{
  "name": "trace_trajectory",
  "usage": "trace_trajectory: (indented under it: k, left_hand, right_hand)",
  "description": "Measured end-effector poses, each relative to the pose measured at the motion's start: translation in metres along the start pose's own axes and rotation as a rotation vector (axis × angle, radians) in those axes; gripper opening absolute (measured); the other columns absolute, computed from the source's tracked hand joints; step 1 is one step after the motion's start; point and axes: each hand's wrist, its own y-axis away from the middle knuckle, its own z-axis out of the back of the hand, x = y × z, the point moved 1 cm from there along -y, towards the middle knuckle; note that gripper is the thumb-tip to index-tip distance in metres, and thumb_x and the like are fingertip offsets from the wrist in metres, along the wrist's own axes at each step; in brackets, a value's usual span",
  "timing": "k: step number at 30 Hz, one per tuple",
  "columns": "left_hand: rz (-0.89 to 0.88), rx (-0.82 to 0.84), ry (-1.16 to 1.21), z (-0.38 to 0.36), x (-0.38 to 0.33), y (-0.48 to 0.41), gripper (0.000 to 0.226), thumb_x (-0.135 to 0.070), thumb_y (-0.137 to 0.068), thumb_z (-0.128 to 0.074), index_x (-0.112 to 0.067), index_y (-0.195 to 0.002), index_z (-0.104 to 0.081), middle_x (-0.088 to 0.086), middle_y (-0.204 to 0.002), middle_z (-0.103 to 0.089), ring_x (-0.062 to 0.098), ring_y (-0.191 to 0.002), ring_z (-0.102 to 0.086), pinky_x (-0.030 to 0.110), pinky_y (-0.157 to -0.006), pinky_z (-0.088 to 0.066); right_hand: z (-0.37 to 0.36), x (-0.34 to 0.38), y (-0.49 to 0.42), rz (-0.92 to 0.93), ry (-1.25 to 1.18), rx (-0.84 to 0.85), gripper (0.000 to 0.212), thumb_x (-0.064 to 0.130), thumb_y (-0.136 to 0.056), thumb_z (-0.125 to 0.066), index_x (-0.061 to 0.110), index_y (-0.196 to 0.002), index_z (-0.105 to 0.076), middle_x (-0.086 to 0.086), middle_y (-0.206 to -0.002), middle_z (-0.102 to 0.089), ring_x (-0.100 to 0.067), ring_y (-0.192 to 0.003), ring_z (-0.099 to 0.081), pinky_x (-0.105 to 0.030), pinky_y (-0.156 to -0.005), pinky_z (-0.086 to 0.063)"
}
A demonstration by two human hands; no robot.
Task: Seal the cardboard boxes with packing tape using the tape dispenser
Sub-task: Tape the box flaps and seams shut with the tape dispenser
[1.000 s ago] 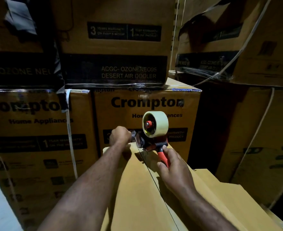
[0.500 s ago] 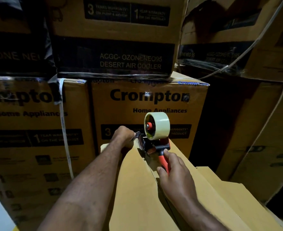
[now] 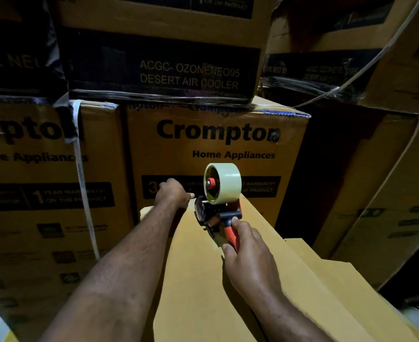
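A plain brown cardboard box [image 3: 193,280] lies in front of me, its top reaching away to a far edge. On that top near the far end stands the tape dispenser [image 3: 218,213], black with a red handle and a pale roll of tape [image 3: 225,183]. My right hand [image 3: 248,255] grips the red handle from behind. My left hand [image 3: 172,193] is at the box's far edge, just left of the dispenser's front, fingers curled; whether it pinches the tape end is hidden by the hand.
Printed Crompton cartons [image 3: 218,149] are stacked like a wall right behind the box, with more at the left [image 3: 30,193] and right [image 3: 388,193]. A white strap [image 3: 82,183] hangs down the left carton. A second flat cardboard piece [image 3: 339,287] lies at my right.
The dispenser and my right hand have drawn slightly back towards me along the box top. My left hand stays at the far edge. My head has tilted downward.
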Motion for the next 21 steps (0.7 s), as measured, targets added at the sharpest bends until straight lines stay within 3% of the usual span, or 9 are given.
trace_trajectory:
  k: [3,6,8,14,17,21]
  left_hand:
    - [-0.195,-0.107,0.057,-0.005,0.003,0.008,0.019,-0.038,-0.094,-0.07,-0.02,-0.095,-0.065,0.001,-0.101,-0.064,0.017,-0.083,-0.059,0.032,-0.063,-0.044]
    - [-0.285,0.097,-0.006,-0.004,0.003,0.016,0.032,-0.044,-0.099,-0.058,-0.025,-0.073,-0.065,-0.007,-0.076,-0.065,0.016,-0.075,-0.062,0.028,-0.061,-0.04]
    - [-0.27,0.185,-0.085,-0.001,0.002,0.017,0.038,-0.044,-0.099,-0.056,-0.023,-0.067,-0.06,-0.008,-0.071,-0.062,0.014,-0.069,-0.057,0.028,-0.059,-0.037]
    - [-0.265,0.159,-0.117,-0.003,0.0,0.019,0.035,-0.041,-0.099,-0.057,-0.022,-0.069,-0.06,-0.002,-0.072,-0.063,0.016,-0.066,-0.054,0.03,-0.058,-0.037]
    - [-0.256,0.15,-0.141,-0.003,0.001,0.02,0.035,-0.045,-0.099,-0.055,-0.022,-0.075,-0.065,0.001,-0.082,-0.071,0.019,-0.075,-0.064,0.032,-0.061,-0.043]
    - [-0.266,0.125,-0.165,-0.002,0.001,0.024,0.037,-0.051,-0.101,-0.052,-0.024,-0.081,-0.066,-0.002,-0.083,-0.068,0.017,-0.078,-0.062,0.032,-0.062,-0.043]
  right_hand:
    - [0.0,0.0,0.0,0.002,0.017,0.012,0.053,0.036,-0.1,-0.056,0.04,-0.145,-0.03,0.011,-0.134,-0.048,-0.011,-0.109,-0.055,-0.024,-0.085,-0.051]
    - [0.001,0.001,0.0,-0.009,0.044,0.039,0.048,0.035,-0.1,-0.055,0.042,-0.139,-0.027,0.006,-0.12,-0.058,-0.012,-0.089,-0.051,-0.026,-0.077,-0.051]
    - [0.004,0.001,-0.001,-0.024,0.042,0.065,0.046,0.035,-0.099,-0.055,0.042,-0.134,-0.026,0.003,-0.111,-0.063,-0.016,-0.084,-0.053,-0.032,-0.075,-0.055]
    - [0.018,0.011,-0.007,-0.035,0.079,0.138,0.047,0.031,-0.097,-0.055,0.042,-0.134,-0.028,-0.005,-0.112,-0.067,-0.025,-0.093,-0.064,-0.043,-0.078,-0.058]
    - [0.025,0.015,-0.002,-0.015,0.122,0.151,0.044,0.027,-0.099,-0.054,0.04,-0.133,-0.031,0.0,-0.103,-0.062,-0.022,-0.088,-0.06,-0.037,-0.075,-0.058]
    - [0.047,0.014,0.025,-0.023,0.155,0.189,0.046,0.028,-0.099,-0.054,0.045,-0.134,-0.028,0.004,-0.096,-0.05,-0.017,-0.086,-0.057,-0.031,-0.072,-0.056]
